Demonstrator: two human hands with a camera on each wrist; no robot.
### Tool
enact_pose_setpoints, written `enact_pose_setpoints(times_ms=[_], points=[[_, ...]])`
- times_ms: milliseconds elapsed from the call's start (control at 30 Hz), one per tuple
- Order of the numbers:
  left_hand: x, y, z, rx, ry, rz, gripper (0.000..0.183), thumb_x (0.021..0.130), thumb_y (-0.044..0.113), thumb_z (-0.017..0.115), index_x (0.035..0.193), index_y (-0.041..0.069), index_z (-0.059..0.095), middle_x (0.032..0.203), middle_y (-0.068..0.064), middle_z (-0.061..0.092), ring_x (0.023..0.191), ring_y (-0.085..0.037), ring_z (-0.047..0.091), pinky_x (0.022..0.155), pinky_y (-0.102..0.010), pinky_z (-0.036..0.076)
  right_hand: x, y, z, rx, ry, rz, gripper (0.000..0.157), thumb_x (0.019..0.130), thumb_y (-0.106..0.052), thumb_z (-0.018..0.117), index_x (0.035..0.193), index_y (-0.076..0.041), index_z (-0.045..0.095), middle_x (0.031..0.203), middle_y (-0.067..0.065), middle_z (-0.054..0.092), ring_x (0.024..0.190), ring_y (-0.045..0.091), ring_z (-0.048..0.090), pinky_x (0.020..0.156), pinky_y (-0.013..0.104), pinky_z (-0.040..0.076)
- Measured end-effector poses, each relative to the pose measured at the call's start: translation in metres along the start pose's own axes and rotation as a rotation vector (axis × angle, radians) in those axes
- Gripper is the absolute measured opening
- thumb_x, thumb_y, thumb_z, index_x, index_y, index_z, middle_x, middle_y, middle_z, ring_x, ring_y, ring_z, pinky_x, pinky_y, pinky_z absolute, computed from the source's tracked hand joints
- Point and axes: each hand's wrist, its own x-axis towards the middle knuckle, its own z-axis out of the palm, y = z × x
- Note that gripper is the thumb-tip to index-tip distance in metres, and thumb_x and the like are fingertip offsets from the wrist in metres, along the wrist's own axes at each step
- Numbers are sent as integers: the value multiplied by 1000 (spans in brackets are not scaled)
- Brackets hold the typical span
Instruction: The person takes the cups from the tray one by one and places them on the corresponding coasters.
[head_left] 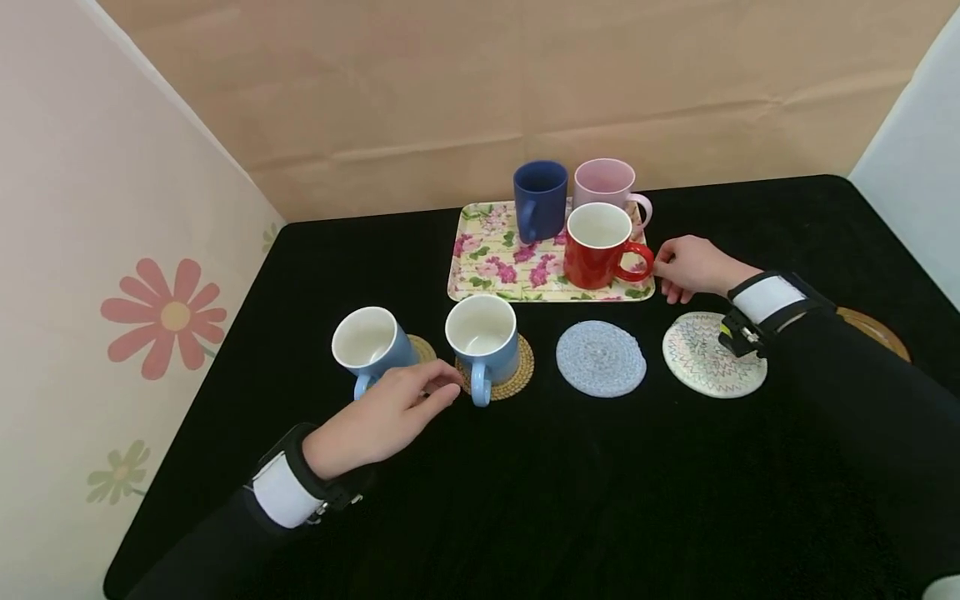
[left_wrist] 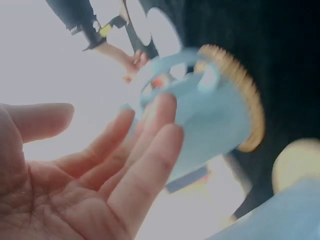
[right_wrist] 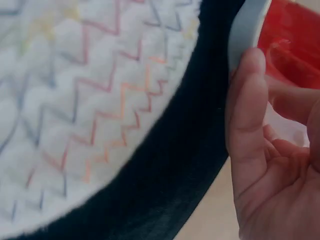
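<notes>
My left hand (head_left: 386, 410), fingers loosely bent, is between two light blue mugs. Its fingertips lie beside the handle of the right-hand mug (head_left: 501, 358), which stands on a woven straw coaster (head_left: 522, 379). The left-hand light blue mug (head_left: 367, 342) is partly behind this hand, by another straw coaster (head_left: 422, 348). My right hand (head_left: 693, 265) reaches to the outer edge of the handle on a red mug (head_left: 588, 262). No finger shows through the handle loop. In the right wrist view, straight fingers (right_wrist: 247, 115) lie beside the tray's edge.
Beneath the red mug is a floral tray (head_left: 480, 279), also carrying a dark blue mug (head_left: 543, 200) and a pink mug (head_left: 600, 179). Nearer lie a pale blue coaster (head_left: 600, 358) and a white zigzag coaster (head_left: 701, 367). My right sleeve partly covers a brown coaster (head_left: 877, 331).
</notes>
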Motion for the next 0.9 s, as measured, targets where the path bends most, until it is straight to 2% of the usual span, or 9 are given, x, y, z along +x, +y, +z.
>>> enact_pose_setpoints(times_ms=[167,367,467,567,667,767,900], points=[[8,17,-23,91,37,65,22,102,22,53,111,5,63,88,4,65,72,-13,59,65,-29,51,-13,-2,-1,-35,65,-40,25,102,-18,50,105,7,53,80,13,61,67,25,62,58,34,55],[37,33,-42,129,25,143,21,101,21,55,109,4,63,89,-2,65,77,-14,56,70,-31,49,-23,-2,5,-31,217,-77,26,103,-15,46,114,7,51,95,22,60,81,33,60,61,30,51],[60,42,-46,187,0,141,21,100,23,56,111,7,62,93,-3,65,81,-15,58,69,-30,50,-24,-6,8,13,276,-88,32,105,-21,42,120,6,49,107,27,58,89,36,58,64,26,48],[90,48,-48,255,-43,127,25,100,28,56,117,9,60,101,-1,65,88,-13,60,73,-28,50,-22,-12,11,70,290,-96,42,105,-30,38,125,6,46,114,28,54,97,38,55,67,23,46],[125,50,-53,276,-89,102,31,100,29,55,123,8,55,109,-5,62,90,-15,59,77,-29,50,-20,-18,15,137,268,-107,48,106,-35,35,127,7,44,119,28,51,103,39,51,70,23,49],[158,48,-57,309,-99,66,34,101,28,54,126,5,50,114,-9,59,91,-18,58,80,-30,49,-18,-21,20,216,223,-111,51,106,-37,32,128,8,44,124,29,48,107,39,48,72,24,52],[190,43,-57,367,-102,-9,40,101,29,53,130,4,45,110,-10,57,91,-20,56,81,-30,48,-16,-25,27,308,173,-113,49,107,-35,32,125,8,46,123,27,50,104,32,50,72,23,51]])
